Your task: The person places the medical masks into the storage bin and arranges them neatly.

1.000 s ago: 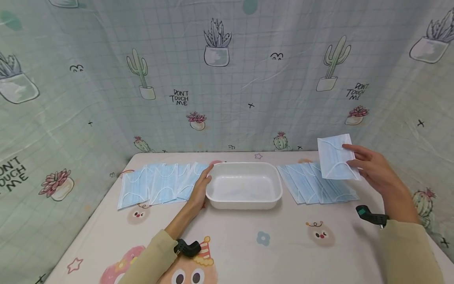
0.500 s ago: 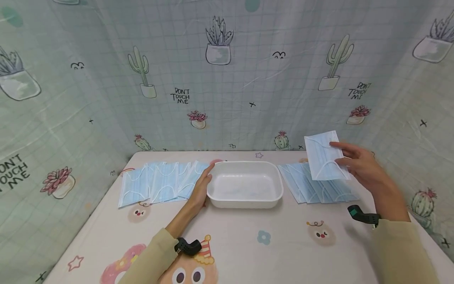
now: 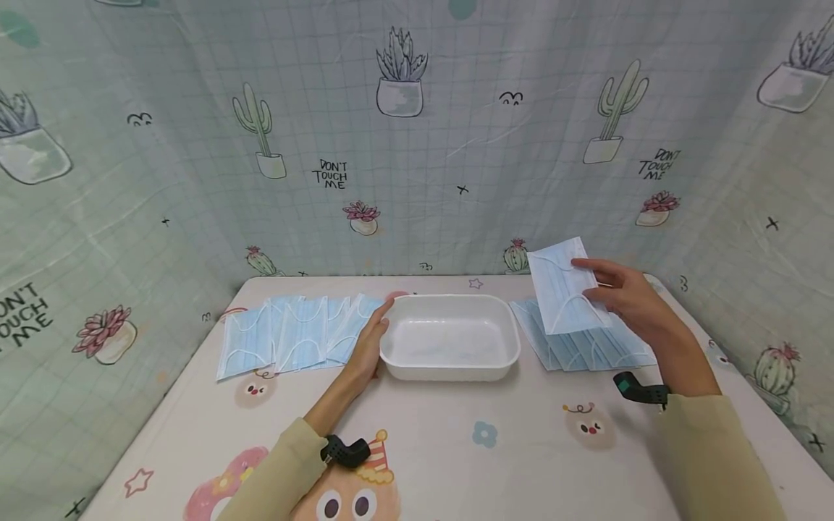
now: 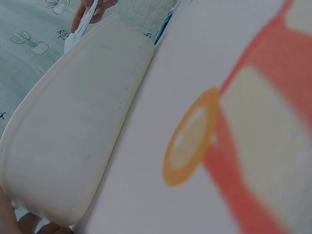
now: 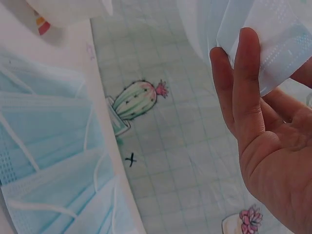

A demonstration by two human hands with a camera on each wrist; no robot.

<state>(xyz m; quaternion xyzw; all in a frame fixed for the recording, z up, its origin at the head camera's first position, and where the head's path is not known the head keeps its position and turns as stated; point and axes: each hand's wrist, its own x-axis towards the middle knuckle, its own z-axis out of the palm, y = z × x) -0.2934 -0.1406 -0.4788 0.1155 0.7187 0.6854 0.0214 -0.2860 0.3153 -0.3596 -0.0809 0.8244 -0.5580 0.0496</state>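
Observation:
In the head view my right hand pinches a light-blue disposable face mask by its right edge, thumb on one side and fingers on the other. The mask hangs raised above a fanned row of masks on the right. My left hand holds the left end of a white plastic basin, its fingers at the rim. The left wrist view shows the basin's outer wall and the left fingers bent round its near corner. The basin holds nothing visible.
Another overlapping row of face masks lies left of the basin. A printed white cloth covers the table. Cactus-patterned curtain stands behind the table's back edge and along both sides.
My right hand has carried the held mask leftward, from beyond the right mask row to over its left part, nearer the basin. The left hand and basin have stayed put.

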